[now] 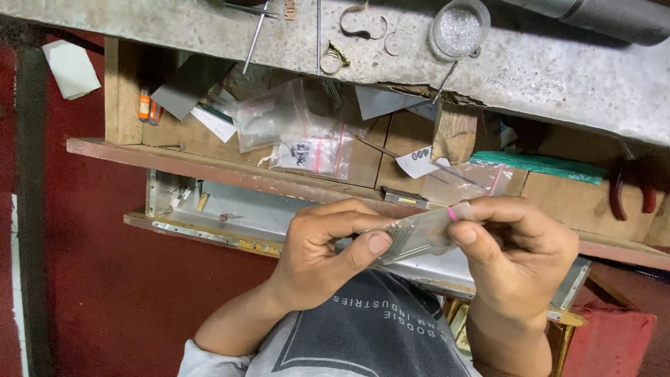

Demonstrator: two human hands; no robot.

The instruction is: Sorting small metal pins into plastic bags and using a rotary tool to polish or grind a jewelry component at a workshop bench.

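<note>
While both forearms rise from the lower edge of the head view, I see my two hands meet over the metal tray that juts out below the wooden shelf. Left hand: wrist bent inward, fingers curled over the top, thumb stretched to the right with its pad pressed against the near end of a small clear plastic bag. Right hand: knuckles upward, fingers folded down, thumb and forefinger pinched on the bag's far end, beside its pink seal strip. The bag is thus clamped at both ends and lies nearly level between the hands, tilted slightly up to the right, above the tray and in front of my grey printed shirt. What the bag contains I cannot tell; it looks like fine thin pieces.

Surroundings: on the shelf lie further clear zip bags, a white paper tag, grey card pieces and a green sheet. The grey stone bench top above carries a round clear jar of small glittering bits, a ring, bent wire pieces and thin metal rods. Red-handled pliers hang at the far right. The floor is dark red.
</note>
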